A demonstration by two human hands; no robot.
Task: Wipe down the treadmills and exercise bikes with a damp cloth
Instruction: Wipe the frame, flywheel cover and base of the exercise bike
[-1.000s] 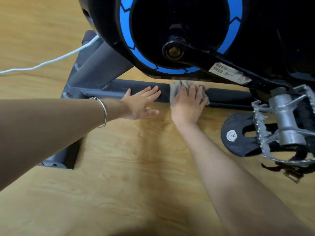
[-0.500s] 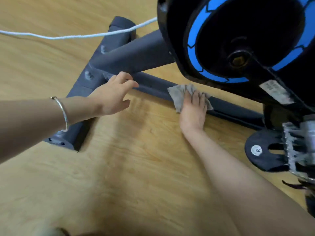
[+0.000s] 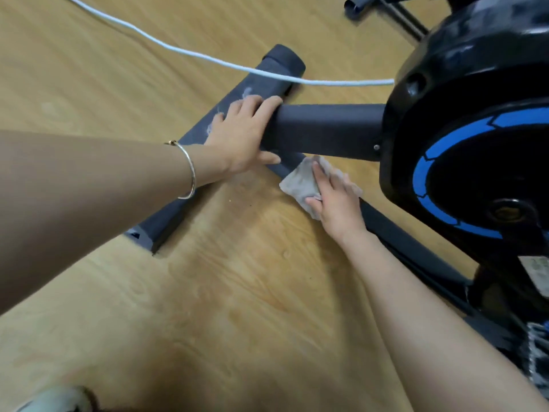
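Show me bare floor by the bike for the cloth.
Bare floor spreads in the angle between the stabiliser bar and lower rail; more beyond the bar, under the white cord. Crowded at the joint: left hand, cloth, right hand.

An exercise room; whether gym or home cannot be told. An exercise bike [image 3: 332, 129] with a black wheel cover [image 3: 475, 93] ringed in blue stands on a pale wood-grain floor [image 3: 237, 307]. A white cord [image 3: 208, 59] crosses its grey base bar [image 3: 276, 66]; another dark metal frame [image 3: 386, 8] shows top right.
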